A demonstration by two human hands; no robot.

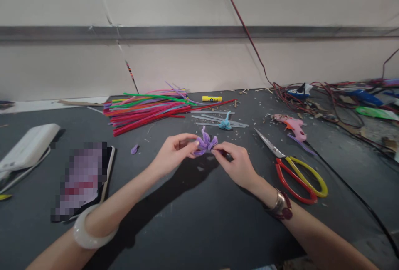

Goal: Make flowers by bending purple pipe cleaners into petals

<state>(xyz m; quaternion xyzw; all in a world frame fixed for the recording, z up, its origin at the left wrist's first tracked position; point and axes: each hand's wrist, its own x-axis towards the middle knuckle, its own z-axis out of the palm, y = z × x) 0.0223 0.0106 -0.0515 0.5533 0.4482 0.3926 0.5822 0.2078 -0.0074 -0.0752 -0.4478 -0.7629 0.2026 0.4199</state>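
A purple fuzzy flower shape (205,141) with several looped petals is held above the dark table at the centre. My left hand (176,150) pinches its left petals between thumb and fingers. On the other side, my right hand (235,162) grips the flower's right edge with thumb and forefinger. One loose purple petal (134,149) lies on the table to the left. Beyond the flower sit a small light blue pipe-cleaner piece (225,123) and several translucent glue sticks (202,117).
Colourful pipe cleaners (149,112) and a yellow tube (212,99) lie at the back. Scissors (296,174) and a pink glue gun (291,125) with a black cord are right. A phone (82,178) and white power bank (29,147) are left; tangled red wires (289,99) lie back right.
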